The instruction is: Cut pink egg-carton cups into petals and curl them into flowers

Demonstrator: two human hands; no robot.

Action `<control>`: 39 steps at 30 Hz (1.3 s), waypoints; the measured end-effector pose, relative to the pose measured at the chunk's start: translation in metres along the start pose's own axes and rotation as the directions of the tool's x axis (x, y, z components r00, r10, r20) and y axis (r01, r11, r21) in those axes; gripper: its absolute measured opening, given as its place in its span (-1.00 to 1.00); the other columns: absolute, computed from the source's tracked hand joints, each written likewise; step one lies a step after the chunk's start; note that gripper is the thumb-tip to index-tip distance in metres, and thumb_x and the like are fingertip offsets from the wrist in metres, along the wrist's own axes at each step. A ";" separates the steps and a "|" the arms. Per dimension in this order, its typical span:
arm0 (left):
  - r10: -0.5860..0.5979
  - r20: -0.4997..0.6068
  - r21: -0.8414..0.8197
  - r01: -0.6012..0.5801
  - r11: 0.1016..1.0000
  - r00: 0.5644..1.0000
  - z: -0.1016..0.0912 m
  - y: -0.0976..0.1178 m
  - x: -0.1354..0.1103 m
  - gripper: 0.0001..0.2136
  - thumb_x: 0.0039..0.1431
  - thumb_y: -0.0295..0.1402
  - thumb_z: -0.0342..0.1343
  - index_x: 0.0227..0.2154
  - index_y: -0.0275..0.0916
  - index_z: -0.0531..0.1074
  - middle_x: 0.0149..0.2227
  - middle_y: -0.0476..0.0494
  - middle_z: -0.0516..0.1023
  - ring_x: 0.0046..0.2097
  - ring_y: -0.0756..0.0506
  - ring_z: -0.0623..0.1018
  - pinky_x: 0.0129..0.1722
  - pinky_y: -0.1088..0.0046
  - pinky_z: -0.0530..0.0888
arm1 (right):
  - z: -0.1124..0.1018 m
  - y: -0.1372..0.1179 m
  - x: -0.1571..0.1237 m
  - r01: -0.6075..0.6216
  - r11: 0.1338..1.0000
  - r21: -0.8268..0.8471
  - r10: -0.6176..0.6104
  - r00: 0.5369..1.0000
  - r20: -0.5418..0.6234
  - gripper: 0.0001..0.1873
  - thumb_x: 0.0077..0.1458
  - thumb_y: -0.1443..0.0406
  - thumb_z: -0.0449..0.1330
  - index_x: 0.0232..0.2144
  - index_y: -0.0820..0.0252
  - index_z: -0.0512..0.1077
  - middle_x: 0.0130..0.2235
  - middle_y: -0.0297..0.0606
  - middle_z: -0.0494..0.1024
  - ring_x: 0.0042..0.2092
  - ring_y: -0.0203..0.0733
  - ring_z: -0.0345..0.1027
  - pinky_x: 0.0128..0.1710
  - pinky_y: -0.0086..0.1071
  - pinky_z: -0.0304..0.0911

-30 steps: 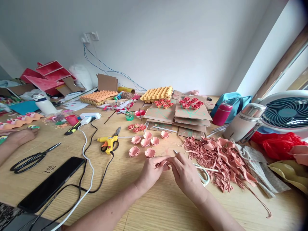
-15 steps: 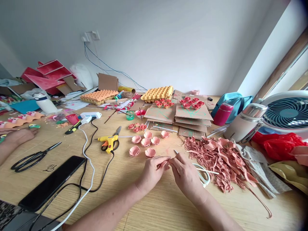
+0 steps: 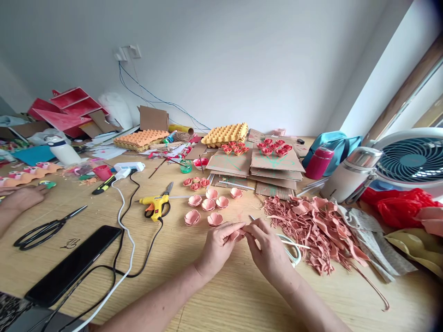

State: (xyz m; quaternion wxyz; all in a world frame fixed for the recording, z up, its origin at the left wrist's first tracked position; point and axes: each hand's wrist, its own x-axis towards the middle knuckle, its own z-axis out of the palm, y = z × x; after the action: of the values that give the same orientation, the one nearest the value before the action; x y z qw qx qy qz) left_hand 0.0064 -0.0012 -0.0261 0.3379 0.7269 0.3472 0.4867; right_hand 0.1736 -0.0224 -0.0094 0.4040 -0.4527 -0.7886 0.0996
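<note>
My left hand (image 3: 221, 245) and my right hand (image 3: 268, 249) meet over the wooden table (image 3: 207, 295), fingertips pinched together on a small pink paper piece (image 3: 238, 234). White-handled scissors (image 3: 289, 246) lie partly under my right hand, their tip poking out beyond my fingers. Just beyond my hands sit several pink paper flower cups (image 3: 207, 205). A heap of pink paper scraps (image 3: 311, 226) lies to the right.
A yellow glue gun (image 3: 155, 204) with black cord, black scissors (image 3: 44, 228) and a black phone (image 3: 74, 263) lie to the left. Another person's hand (image 3: 22, 198) rests at far left. Cardboard sheets with red flowers (image 3: 273, 159), egg trays (image 3: 226, 133), a flask (image 3: 351, 175) and a fan (image 3: 411, 161) stand behind.
My hands stay pinched together on the pink piece, shifting only slightly. The view has drifted a little.
</note>
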 end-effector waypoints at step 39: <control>-0.212 0.012 -0.189 0.211 0.959 0.977 0.001 0.001 0.004 -0.72 0.13 -0.46 0.08 -0.13 -0.32 0.58 -0.30 -0.17 0.64 -0.31 -0.05 0.60 -0.28 0.46 0.60 | 0.006 0.002 -0.001 0.079 0.963 -0.256 -0.067 0.996 0.056 -0.79 0.31 0.38 -0.04 -0.28 0.18 0.39 -0.34 -0.27 0.29 -0.36 -0.22 0.20 -0.38 -0.38 0.08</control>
State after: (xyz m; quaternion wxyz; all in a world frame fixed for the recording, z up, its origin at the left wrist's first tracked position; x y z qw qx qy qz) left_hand 0.0090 0.0016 -0.0236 0.4539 0.6482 0.3765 0.4816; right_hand 0.1706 -0.0203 -0.0152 0.3266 -0.4698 -0.8201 -0.0084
